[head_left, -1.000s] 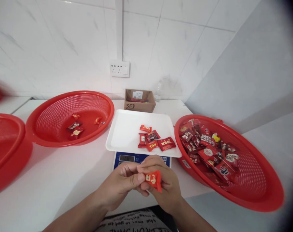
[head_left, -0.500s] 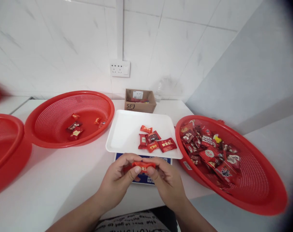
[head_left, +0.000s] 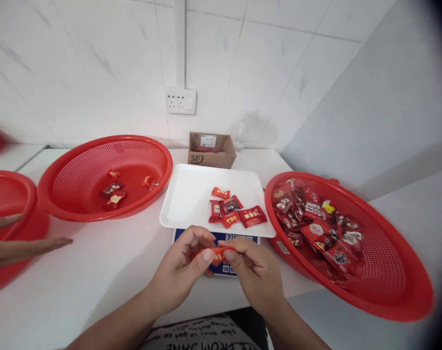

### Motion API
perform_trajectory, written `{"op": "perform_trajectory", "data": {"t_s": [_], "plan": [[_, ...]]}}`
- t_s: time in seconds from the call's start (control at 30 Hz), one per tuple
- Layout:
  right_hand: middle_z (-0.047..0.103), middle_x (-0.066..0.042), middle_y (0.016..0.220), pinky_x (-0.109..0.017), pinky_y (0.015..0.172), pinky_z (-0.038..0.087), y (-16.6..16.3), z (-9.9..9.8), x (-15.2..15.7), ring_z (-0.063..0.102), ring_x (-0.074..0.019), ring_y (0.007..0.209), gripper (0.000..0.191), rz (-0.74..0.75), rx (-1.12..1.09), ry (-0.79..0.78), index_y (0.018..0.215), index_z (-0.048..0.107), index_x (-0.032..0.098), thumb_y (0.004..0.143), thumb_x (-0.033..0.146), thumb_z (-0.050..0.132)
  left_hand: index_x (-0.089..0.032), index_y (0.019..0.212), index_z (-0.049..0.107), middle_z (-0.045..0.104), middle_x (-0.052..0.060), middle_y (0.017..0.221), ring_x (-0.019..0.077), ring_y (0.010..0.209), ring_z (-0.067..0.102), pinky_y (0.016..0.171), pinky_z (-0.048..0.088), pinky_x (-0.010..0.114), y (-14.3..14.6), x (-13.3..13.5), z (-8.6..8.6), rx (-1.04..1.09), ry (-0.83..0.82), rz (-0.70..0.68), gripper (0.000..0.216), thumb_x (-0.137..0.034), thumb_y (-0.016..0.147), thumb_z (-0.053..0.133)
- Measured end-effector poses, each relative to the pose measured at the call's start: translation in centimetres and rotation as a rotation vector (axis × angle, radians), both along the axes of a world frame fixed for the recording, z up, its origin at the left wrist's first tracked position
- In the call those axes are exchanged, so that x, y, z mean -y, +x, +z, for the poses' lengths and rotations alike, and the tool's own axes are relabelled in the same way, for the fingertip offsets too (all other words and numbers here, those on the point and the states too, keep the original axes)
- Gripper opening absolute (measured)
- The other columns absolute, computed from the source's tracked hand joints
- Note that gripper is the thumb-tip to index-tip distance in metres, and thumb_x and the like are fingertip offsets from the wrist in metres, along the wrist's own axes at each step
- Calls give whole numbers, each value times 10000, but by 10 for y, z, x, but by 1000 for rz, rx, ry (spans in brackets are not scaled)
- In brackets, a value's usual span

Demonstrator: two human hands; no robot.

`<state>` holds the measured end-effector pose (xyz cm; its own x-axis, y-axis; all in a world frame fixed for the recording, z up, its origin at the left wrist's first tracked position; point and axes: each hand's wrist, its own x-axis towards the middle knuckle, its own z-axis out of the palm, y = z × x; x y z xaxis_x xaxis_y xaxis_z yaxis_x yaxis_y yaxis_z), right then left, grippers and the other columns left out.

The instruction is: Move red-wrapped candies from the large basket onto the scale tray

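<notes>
The red candy (head_left: 215, 253) is pinched between your two hands just above the near edge of the desk (head_left: 97, 277). Your left hand (head_left: 180, 274) grips its left end with thumb and forefinger and your right hand (head_left: 255, 274) grips its right end the same way, the other fingers curled in. A second ago the wrapper faced you with its printed side up, held mostly in the right fingers. Now it lies edge-on as a thin red strip, stretched between both grips and lifted a little toward 12 o'clock, so it covers part of the blue scale panel (head_left: 238, 238). Both hands are closed on the one piece, and nothing new has been set down. On the scale, at 12 o'clock, the white tray (head_left: 191, 194) carries the same small cluster of wrapped candies (head_left: 231, 212) as before. At 3 o'clock the tilted red basket (head_left: 388, 277) holds a heap of sweets (head_left: 315, 226). At 10 o'clock a second basket (head_left: 97, 150) has only a few pieces (head_left: 113, 192) in it. Farther out at 12 o'clock, a cardboard box (head_left: 210, 151) stands against the wall. At 9 o'clock another person's open hand (head_left: 27, 245) has come into view beside a third basket (head_left: 9, 194), well apart from your own hands.
</notes>
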<state>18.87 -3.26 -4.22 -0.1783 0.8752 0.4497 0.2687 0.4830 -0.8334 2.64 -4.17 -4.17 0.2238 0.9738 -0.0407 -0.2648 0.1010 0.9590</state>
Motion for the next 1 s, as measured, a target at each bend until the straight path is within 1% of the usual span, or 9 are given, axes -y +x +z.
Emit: {"op": "perform_trajectory", "data": {"t_s": [0.17,0.37,0.47,0.53,0.67,0.8,0.87,0.9,1.0], "plan": [[709,-14,696,-241,564,522,-2,1,-3,648,-142,635,138,52,10,166,925,721,244,887,234,589,-179,797,562,565,-20,723,103,663,543,534,510,184,0,-5,0,99,-90,-50,222,-361,796,691],[707,-21,780,-244,585,528,-3,-2,-2,652,-142,675,139,81,-11,98,960,685,231,826,265,668,-175,777,556,578,-28,733,83,642,555,572,498,182,1,-1,2,78,-48,56,224,-303,759,739],[699,-15,750,-250,590,522,-1,-2,-2,649,-144,670,85,60,10,95,911,680,225,855,231,616,-171,796,569,597,-15,732,96,642,559,580,512,204,2,-1,2,42,-48,34,218,-321,768,726],[696,-16,736,-253,587,522,3,-3,-6,647,-148,660,94,-7,46,72,878,680,218,866,244,591,-178,847,585,613,0,783,113,692,577,609,534,225,1,-3,2,52,-63,32,188,-312,786,704],[718,-42,788,-312,636,543,18,-11,-30,652,-180,675,187,-325,156,-25,905,686,206,882,333,551,-202,897,623,615,15,943,141,849,602,706,561,243,-3,-6,2,128,-115,88,166,-141,755,682],[690,-145,1091,-493,865,504,30,-17,-48,628,-295,992,329,-440,324,64,1083,667,171,863,386,552,-207,871,625,628,2,960,140,868,630,722,573,239,-4,-6,4,244,-174,68,194,-68,740,656],[646,-157,1188,-522,947,449,29,-15,-44,568,-311,1116,347,-393,320,101,1117,657,170,859,383,563,-204,869,617,646,-2,894,129,842,642,706,576,223,-3,-6,5,274,-207,61,123,-108,796,642],[652,-144,1178,-494,936,463,27,-12,-40,580,-291,1103,331,-307,288,58,1118,655,181,870,376,556,-202,872,614,652,-6,866,123,836,646,700,576,213,-2,-6,5,287,-215,66,105,-122,810,644],[708,-64,1042,-345,788,531,16,-2,-21,657,-203,920,275,179,168,-217,1104,650,224,888,366,556,-203,882,613,668,-19,827,107,822,654,692,571,178,0,-5,6,338,-210,78,130,-132,799,682]]}}
